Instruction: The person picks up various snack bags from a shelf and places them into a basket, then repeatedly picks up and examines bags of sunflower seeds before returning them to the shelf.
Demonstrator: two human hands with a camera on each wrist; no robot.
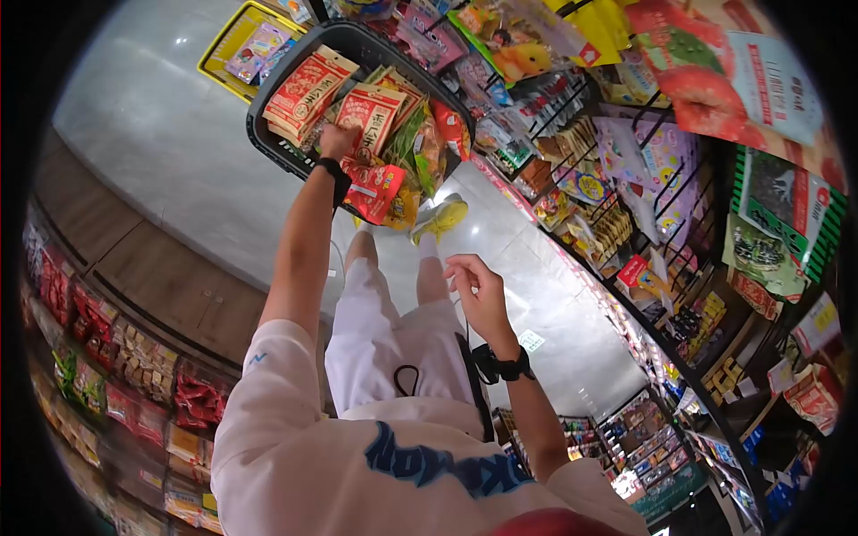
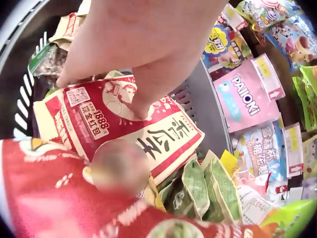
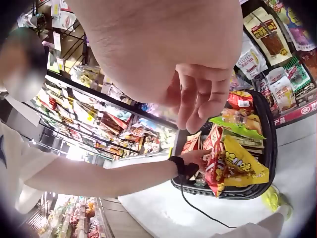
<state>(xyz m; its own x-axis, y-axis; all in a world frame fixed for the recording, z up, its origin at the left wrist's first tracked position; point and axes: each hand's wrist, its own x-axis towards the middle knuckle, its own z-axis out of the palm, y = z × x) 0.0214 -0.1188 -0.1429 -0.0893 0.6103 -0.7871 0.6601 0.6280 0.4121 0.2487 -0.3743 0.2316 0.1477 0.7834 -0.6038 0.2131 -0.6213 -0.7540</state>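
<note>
A dark shopping basket point(image 1: 261, 143) stands ahead of me, filled with snack bags. My left hand point(image 1: 338, 140) reaches down into it and grips a red-and-white bag of sunflower seeds point(image 1: 374, 114). In the left wrist view, the thumb lies on the printed front of that bag point(image 2: 148, 141) and another finger reaches its far edge. Beside it lie similar red-and-white bags point(image 1: 308, 89), a glossy red bag point(image 1: 375, 190) and a yellow bag point(image 3: 242, 166). My right hand point(image 1: 480, 290) hangs in front of my body, fingers loosely curled, holding nothing.
Shelving with hanging snack packs point(image 1: 661, 179) runs along the right. A yellow basket point(image 1: 214, 64) is behind the dark one. On the left, a low wooden ledge point(image 1: 161, 259) borders more packaged goods point(image 1: 134, 357). Grey tiled floor point(image 1: 170, 152) lies between.
</note>
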